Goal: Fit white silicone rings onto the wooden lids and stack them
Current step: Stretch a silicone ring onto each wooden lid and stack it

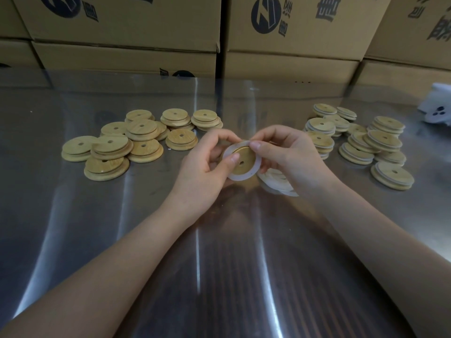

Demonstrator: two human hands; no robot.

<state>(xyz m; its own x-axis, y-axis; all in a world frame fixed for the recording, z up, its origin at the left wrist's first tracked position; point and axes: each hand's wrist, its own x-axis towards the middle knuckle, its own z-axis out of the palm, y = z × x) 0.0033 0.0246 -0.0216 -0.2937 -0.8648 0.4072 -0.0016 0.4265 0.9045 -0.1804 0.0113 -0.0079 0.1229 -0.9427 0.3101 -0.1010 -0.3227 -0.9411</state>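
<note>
Hands are meeting at the middle of the frame. The left hand is gripping one wooden lid by its left edge, with the fingers curling behind it and the thumb pressing on its face. The right hand is pinching a white silicone ring between thumb and forefinger at the lid's upper rim. The ring is lying round the lid, close against the wood at lower left and standing a little off it at the top. The lid is a flat round disc of pale, grained wood with one small hole through its centre.

At centre left, about eleven bare lids are lying in a loose heap, some overlapping and some stacked two high. Each is showing a stepped edge, a smaller disc on a wider one. At centre right, a dozen or more ringed lids are leaning in short, slumping stacks, each with a thin white band at its rim. They overlap too much for an exact count.

Loose rings, thin and floppy, are piling just under the right hand. The table is shining like brushed metal under a clear film. Cardboard boxes with dark printing are filling the top of the frame. A white object with three dark holes is showing at the right edge.
</note>
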